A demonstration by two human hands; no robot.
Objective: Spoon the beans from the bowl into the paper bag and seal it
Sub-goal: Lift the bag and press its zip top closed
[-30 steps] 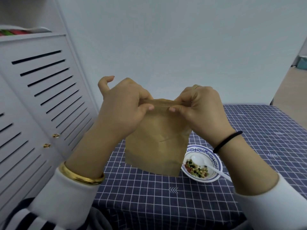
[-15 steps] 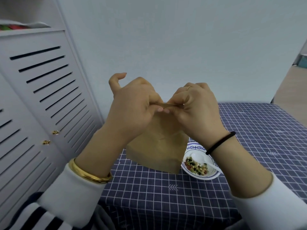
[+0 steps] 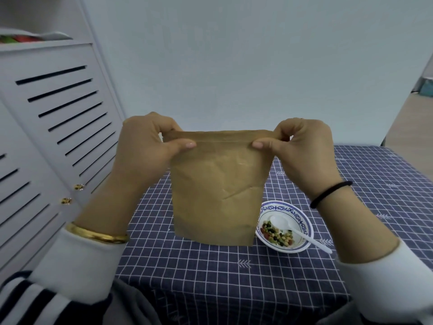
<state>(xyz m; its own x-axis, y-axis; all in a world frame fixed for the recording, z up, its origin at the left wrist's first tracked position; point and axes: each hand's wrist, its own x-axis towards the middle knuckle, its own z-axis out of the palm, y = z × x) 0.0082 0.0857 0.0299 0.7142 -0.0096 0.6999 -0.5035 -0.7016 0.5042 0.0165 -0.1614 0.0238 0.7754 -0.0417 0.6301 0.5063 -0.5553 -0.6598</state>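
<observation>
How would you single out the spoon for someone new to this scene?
Start at the blue checked tablecloth, then the brown paper bag held upright at its centre. Right of the bag's base sits a blue-rimmed bowl of beans. The white plastic spoon lies inside, handle over the rim.

Paper bag [image 3: 216, 184] upright, top corners in both hands' grip.

Bench under a navy white-grid cloth [image 3: 210, 273], white louvred cabinet [image 3: 46, 127] along its left edge with two brass knobs [image 3: 72, 194], plain pale wall [image 3: 234, 66] behind, wood floor [image 3: 412, 123] at right.
</observation>
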